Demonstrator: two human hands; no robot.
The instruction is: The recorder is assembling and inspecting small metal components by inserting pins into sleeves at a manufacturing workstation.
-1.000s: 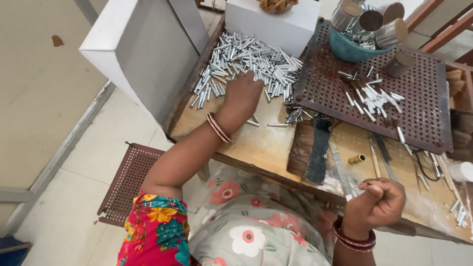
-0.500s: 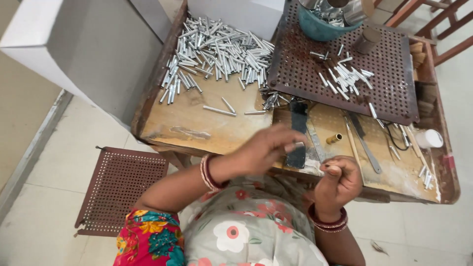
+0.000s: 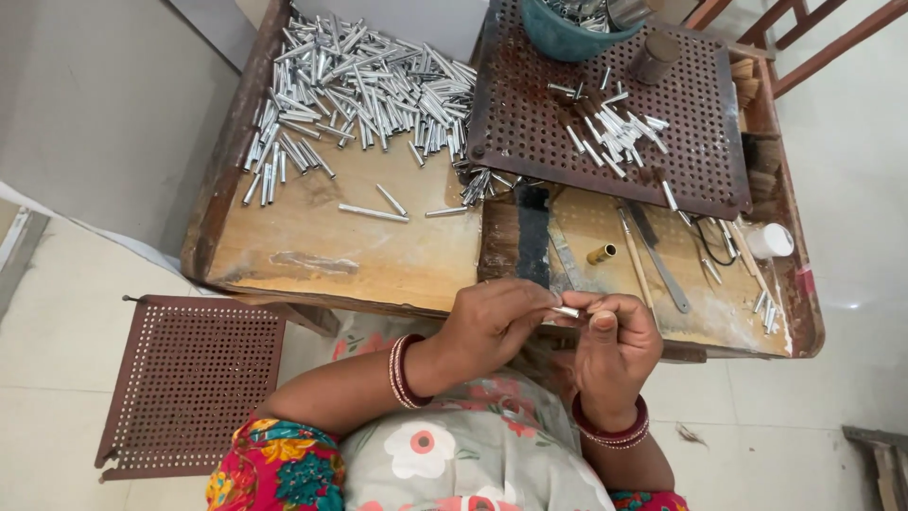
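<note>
Fingers of the left hand (image 3: pixel 492 326) and right hand (image 3: pixel 615 341) are pinched together on one small silver tube (image 3: pixel 566 311), held between the two hands just over the near edge of the wooden bench (image 3: pixel 340 255). Both hands closed on it; how the tube ends sit under the fingertips I cannot quite tell.

Left to right across the bench:
- Perforated brown panel (image 3: pixel 189 378) on the floor, below the bench's left corner.
- Large heap of silver tubes (image 3: pixel 359 90) at far left of the benchtop, with a few strays (image 3: pixel 374 213) lying apart on bare wood nearer the person. Judging by its size, most of the stock is not yet handled.
- Dark flat strip (image 3: pixel 532 232) upright in the middle, near the hands.
- Rusty perforated plate (image 3: pixel 530 104) at far right, carrying a small scatter of short tubes (image 3: pixel 610 132); likely the finished lot, far smaller than the heap.
- Teal bowl (image 3: pixel 567 33) at the plate's far edge, a dull metal cylinder (image 3: pixel 653 59) beside it.
- Brass ferrule (image 3: pixel 601 254), a flat file (image 3: pixel 657 260) and thin rods on the wood below the plate.
- White round cup (image 3: pixel 771 239) near the right rim.

Packages, labels: none legible. A small red tag (image 3: pixel 806 282) sits on the right rim.
</note>
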